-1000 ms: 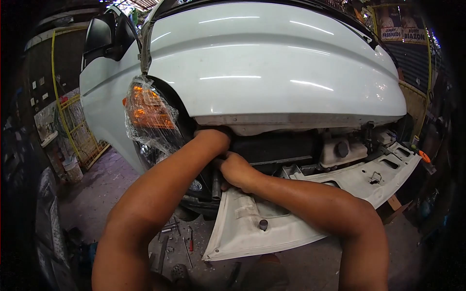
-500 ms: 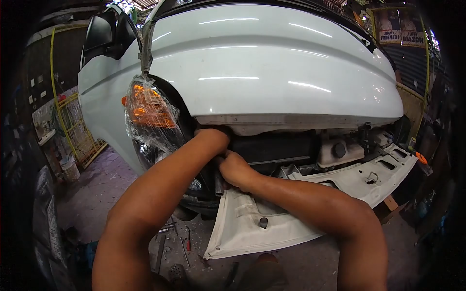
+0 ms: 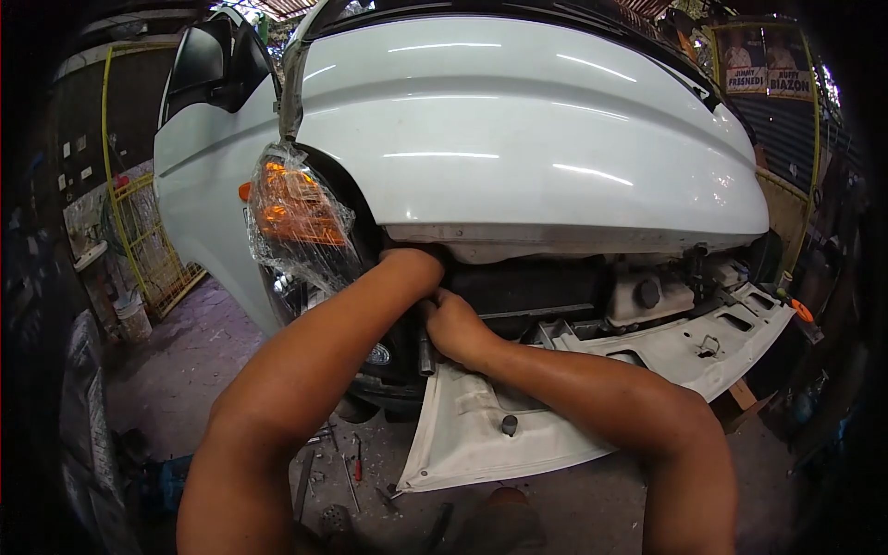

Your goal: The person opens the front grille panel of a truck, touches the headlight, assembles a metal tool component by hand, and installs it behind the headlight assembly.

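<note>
My left hand [image 3: 416,264] reaches under the front edge of the white hood [image 3: 564,157], beside the headlight [image 3: 301,217] wrapped in clear plastic. Its fingers are hidden inside the engine bay. Just below the left wrist is my right hand [image 3: 456,328], closed with its fingers curled inward; what they grip is hidden. A grey metal tube [image 3: 426,355] sticks out downward beside the right hand, and I cannot tell whether the hand touches it. Under both forearms lies a detached white body panel [image 3: 518,453], sloping out from the vehicle's front.
A plastic fluid reservoir [image 3: 650,298] sits at the right of the open front. An orange-handled tool [image 3: 802,311] rests by the panel's right end. On the floor lie a red-handled screwdriver [image 3: 358,467] and several other tools. A yellow metal frame [image 3: 116,185] stands at left.
The view has shifted slightly, so the vehicle sits a little further right and lower. Both hands stay in almost the same place under the hood edge.
</note>
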Tool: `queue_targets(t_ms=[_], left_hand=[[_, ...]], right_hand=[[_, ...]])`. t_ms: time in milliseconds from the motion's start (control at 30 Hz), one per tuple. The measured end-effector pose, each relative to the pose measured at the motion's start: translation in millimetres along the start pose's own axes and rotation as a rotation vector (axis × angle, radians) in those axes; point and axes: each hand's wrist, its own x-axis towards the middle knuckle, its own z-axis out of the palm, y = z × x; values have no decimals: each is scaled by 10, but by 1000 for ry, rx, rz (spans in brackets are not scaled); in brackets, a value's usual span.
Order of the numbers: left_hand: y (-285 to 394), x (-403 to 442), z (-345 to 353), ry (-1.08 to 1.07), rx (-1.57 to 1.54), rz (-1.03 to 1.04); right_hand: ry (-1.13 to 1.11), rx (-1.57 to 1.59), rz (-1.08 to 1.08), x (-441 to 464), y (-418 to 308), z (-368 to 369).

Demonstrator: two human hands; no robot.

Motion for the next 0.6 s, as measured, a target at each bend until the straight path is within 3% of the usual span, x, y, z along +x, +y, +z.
queue_targets(t_ms=[233, 300, 600], left_hand=[[-28, 87, -10, -10, 27, -3], [-5, -4, -62, -25, 13, -16], [-67, 11, -11, 31, 37, 72]], right_hand=[[14, -141, -62, 8, -32, -32], [-43, -96, 124, -79, -204, -50], [10, -180, 57, 103, 77, 20]])
